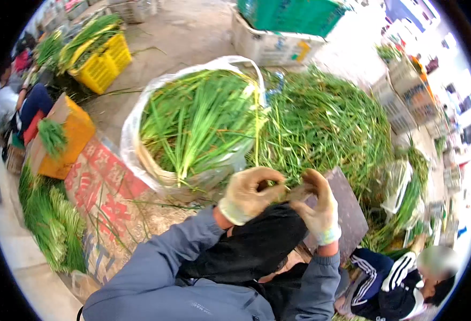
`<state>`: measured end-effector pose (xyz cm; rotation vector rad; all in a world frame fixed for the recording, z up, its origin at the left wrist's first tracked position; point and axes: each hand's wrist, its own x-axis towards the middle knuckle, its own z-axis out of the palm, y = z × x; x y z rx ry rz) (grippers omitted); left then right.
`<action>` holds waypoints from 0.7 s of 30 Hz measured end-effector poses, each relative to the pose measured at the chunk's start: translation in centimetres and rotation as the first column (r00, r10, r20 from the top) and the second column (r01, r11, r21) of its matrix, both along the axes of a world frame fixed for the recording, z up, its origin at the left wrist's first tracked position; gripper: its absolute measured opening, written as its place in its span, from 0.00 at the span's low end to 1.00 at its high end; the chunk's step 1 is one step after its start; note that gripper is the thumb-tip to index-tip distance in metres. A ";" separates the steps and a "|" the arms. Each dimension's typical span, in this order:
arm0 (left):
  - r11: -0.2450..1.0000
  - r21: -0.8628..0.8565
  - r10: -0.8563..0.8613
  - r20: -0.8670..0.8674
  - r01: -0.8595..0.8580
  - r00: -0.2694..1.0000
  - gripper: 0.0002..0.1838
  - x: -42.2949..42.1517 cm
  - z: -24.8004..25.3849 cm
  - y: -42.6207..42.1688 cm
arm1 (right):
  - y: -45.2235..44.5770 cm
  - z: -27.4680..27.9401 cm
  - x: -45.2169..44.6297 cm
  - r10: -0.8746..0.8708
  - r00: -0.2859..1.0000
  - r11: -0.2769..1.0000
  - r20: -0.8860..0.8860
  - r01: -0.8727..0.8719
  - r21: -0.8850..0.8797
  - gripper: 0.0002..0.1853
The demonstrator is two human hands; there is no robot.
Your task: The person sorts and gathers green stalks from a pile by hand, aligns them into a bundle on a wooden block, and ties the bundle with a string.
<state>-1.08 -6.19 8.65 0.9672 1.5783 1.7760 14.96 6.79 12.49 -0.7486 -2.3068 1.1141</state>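
Green stalks (pixel 200 125) lie ahead of the left hand (pixel 252 195) and right hand (pixel 317 207)

We see both hands in pale, stained gloves, held near each other above black trousers (pixel 246 243). The left thumb and fingers curve round a small gap; the right fingers bend inward, their tips blurred. We cannot tell whether either one pinches anything.

The stalks lie beyond the left glove, heaped in a round container lined with a white plastic bag (pixel 131 142), their pale ends pointing back toward us. We find them apart from both gloves. A loose green heap (pixel 326 123) spreads beyond the right hand, and a dark board (pixel 348 211) sits just beside that glove.

As for writing, we make out pale characters across a red sheet (pixel 104 171) on the floor, too distorted to read. The white crate (pixel 270 45) under a green crate (pixel 294 16) carries blurred printing and a yellow mark. Small lettering on the grey jacket (pixel 192 291) is too faint for us to spell out. At lower right, we notice white stripes along a co-worker's dark sleeve (pixel 399 270).
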 end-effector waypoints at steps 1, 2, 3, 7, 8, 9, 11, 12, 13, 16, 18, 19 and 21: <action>0.990 0.138 -0.034 0.115 0.017 0.993 0.10 0.6 1.0 0.4 | -0.1 0.9 -2.0 0.133 0.991 0.978 0.010 -0.132 0.161 0.31; 0.960 0.278 -0.090 0.220 0.026 0.971 0.11 0.8 1.8 0.2 | -0.3 1.7 -3.4 0.253 0.967 0.914 0.039 -0.252 0.318 0.30; 0.942 0.331 -0.137 0.211 0.061 0.968 0.17 0.4 1.6 -0.3 | -0.1 0.4 -3.8 0.331 0.943 0.940 0.029 -0.332 0.077 0.27; 0.927 -0.191 0.261 -0.287 -0.322 0.922 0.31 -6.8 0.6 -5.5 | -0.1 0.5 -6.6 0.317 0.933 0.806 0.170 -0.360 0.471 0.21; 0.774 -0.354 0.310 -0.512 -0.526 0.801 0.36 -9.6 -2.2 -6.7 | 0.6 -0.1 -6.9 0.278 0.950 0.760 0.143 -0.309 0.572 0.21; 0.634 -0.500 0.223 -0.613 -0.590 0.758 0.42 -12.3 -5.2 -8.1 | 1.2 -0.4 -7.1 0.218 0.958 0.706 0.184 -0.285 0.648 0.22; 0.428 -0.671 0.042 -0.654 -0.605 0.755 0.52 -15.6 -10.7 -9.9 | 1.9 -1.4 -7.7 0.092 0.965 0.701 0.246 -0.238 0.672 0.19; 0.385 -0.732 -0.018 -0.615 -0.562 0.788 0.57 -16.1 -12.1 -9.9 | 2.3 -1.9 -8.3 0.019 0.963 0.673 0.268 -0.211 0.709 0.18; 0.318 -0.812 -0.067 -0.534 -0.489 0.843 0.59 -16.0 -11.8 -8.9 | 2.6 -2.0 -8.9 -0.050 0.933 0.713 0.356 -0.216 0.667 0.14; 0.259 -0.875 -0.087 -0.443 -0.409 0.892 0.63 -16.3 -12.2 -7.2 | 3.6 -2.9 -9.8 -0.177 0.902 0.778 0.394 -0.117 0.617 0.11; 0.352 -0.864 0.018 -0.379 -0.360 0.925 0.63 -17.8 -14.1 -7.9 | 4.3 -2.4 -9.5 -0.210 0.891 0.780 0.402 -0.095 0.618 0.10; 0.465 -0.784 0.089 -0.421 -0.412 0.903 0.61 -18.8 -16.5 -8.6 | 4.4 -2.1 -9.6 -0.232 0.882 0.785 0.410 -0.080 0.614 0.10; 0.661 -0.657 0.200 -0.313 -0.364 0.929 0.54 -20.6 -16.9 -10.2 | 5.5 -2.3 -9.4 -0.236 0.862 0.821 0.449 -0.070 0.566 0.09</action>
